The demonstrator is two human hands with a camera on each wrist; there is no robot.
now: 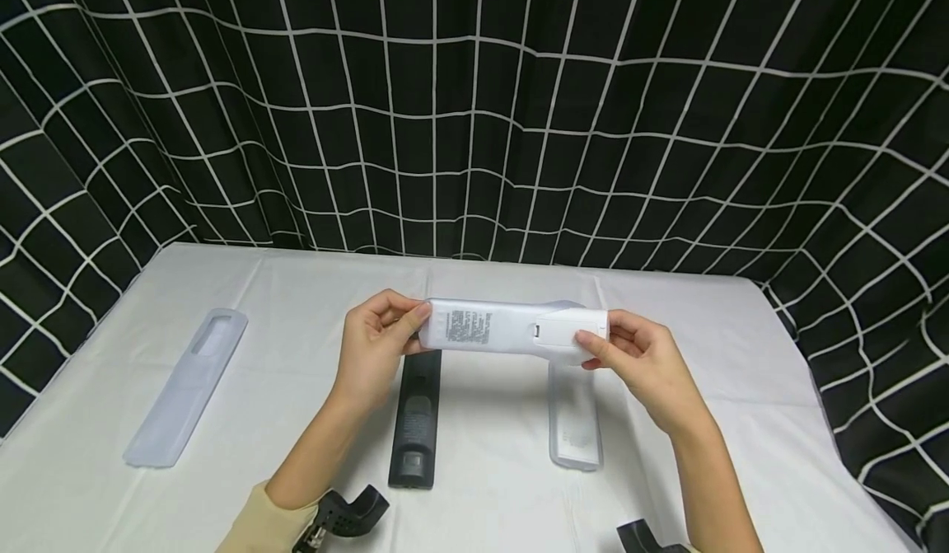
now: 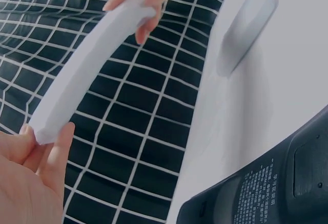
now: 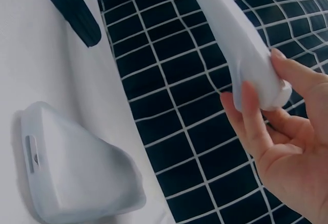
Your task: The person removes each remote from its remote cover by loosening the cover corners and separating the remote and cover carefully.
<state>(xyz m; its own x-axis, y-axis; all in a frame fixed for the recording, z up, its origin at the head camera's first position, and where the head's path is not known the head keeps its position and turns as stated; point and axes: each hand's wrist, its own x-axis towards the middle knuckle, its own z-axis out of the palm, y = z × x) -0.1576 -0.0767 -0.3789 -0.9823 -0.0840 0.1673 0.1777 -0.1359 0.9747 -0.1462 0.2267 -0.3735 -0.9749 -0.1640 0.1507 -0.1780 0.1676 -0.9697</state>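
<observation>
A white remote control (image 1: 511, 330) is held level above the table, its back with printed label and battery cover facing the head camera. A translucent cover (image 3: 237, 83) surrounds much of it and flares near the right end, where bare white casing sticks out. My left hand (image 1: 376, 340) pinches the left end between thumb and fingers. At the other end my right hand (image 1: 643, 363) grips the casing and cover edge, thumb on the battery cover. Below the left hand lies a black remote control (image 1: 415, 425), face down. Under the right side lies another white remote in a translucent cover (image 1: 575, 421).
A separate translucent cover (image 1: 185, 392) with an oblong cutout lies at the left of the white-clothed table (image 1: 296, 289). Behind and beside the table hangs a black curtain (image 1: 452, 141) with a white grid. Each wrist wears a black camera mount (image 1: 348, 513).
</observation>
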